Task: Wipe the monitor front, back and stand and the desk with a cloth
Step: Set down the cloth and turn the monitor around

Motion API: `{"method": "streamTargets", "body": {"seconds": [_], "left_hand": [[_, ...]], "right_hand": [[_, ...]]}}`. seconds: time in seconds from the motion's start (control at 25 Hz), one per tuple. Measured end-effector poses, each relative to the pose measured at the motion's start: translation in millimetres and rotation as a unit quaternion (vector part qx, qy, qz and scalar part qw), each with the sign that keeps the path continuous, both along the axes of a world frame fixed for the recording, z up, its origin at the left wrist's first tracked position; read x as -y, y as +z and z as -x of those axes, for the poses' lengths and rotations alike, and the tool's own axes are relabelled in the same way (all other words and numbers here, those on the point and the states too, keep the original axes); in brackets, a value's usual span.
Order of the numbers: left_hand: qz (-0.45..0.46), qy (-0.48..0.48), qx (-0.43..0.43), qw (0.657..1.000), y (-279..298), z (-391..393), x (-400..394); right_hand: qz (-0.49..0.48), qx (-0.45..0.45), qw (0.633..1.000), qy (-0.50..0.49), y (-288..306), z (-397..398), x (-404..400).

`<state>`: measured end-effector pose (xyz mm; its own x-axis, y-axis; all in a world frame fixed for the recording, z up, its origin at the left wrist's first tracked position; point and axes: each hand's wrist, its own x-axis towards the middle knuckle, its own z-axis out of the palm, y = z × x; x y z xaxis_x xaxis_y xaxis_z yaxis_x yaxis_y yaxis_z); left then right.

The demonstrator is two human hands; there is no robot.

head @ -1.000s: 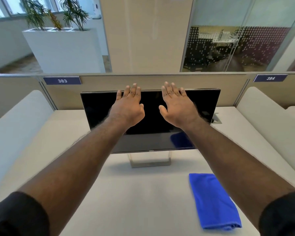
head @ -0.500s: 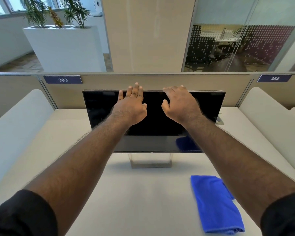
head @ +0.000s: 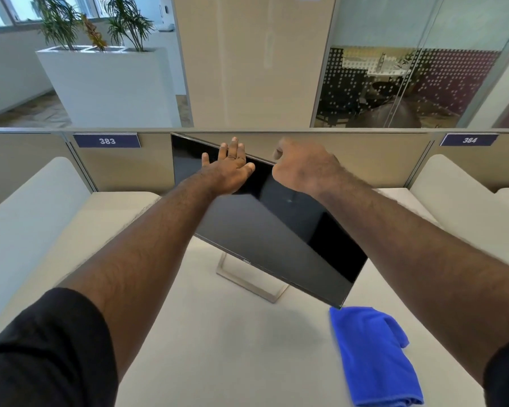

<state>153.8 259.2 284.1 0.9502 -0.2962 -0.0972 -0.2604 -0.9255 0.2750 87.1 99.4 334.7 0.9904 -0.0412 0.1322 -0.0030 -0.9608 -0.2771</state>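
- From my seat the desk point(head: 247, 353) fills the lower frame, pale and bare in the middle; its near edge is cut off by the frame and both my black sleeves.
- The monitor point(head: 276, 230) stands on it, swung at an angle so its right end points toward me. The screen is dark, and I can read a small "DELL" mark on the lower bezel. Its back is hidden from me.
- The stand point(head: 249, 282) shows only as a metal base loop under the screen; the upright part is out of sight.
- The blue cloth point(head: 373, 356) lies folded on the desk, near right, just below the monitor's near corner. Neither hand touches it.
- Partition labels read "383" point(head: 107, 141) and "384" point(head: 469, 140).
- My right hand point(head: 303, 165) is at the monitor's top edge, fingers curled over it and hidden behind, gripping it.
- My left hand point(head: 232, 165) lies flat against the upper screen, fingers straight and together, tips past the top edge.
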Motion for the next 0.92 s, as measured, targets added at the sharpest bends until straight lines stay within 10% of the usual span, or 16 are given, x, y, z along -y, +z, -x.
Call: {"method": "streamTargets", "body": {"seconds": [0.56, 0.76, 0.92], "left_hand": [[0.03, -0.068, -0.002, 0.997, 18.9, -24.2, 18.1], [0.03, 0.001, 0.053, 0.998, 40.7, 35.3, 40.5], [-0.002, 0.054, 0.043, 0.998, 32.5, 100.8, 63.7]], "right_hand": [[-0.423, -0.083, 0.902, 0.024, -12.9, -1.2, 6.9], [-0.164, 0.051, 0.977, 0.127, -39.0, -42.0, 42.6], [0.048, 0.044, 0.958, 0.281, -43.1, -69.0, 45.1]]}}
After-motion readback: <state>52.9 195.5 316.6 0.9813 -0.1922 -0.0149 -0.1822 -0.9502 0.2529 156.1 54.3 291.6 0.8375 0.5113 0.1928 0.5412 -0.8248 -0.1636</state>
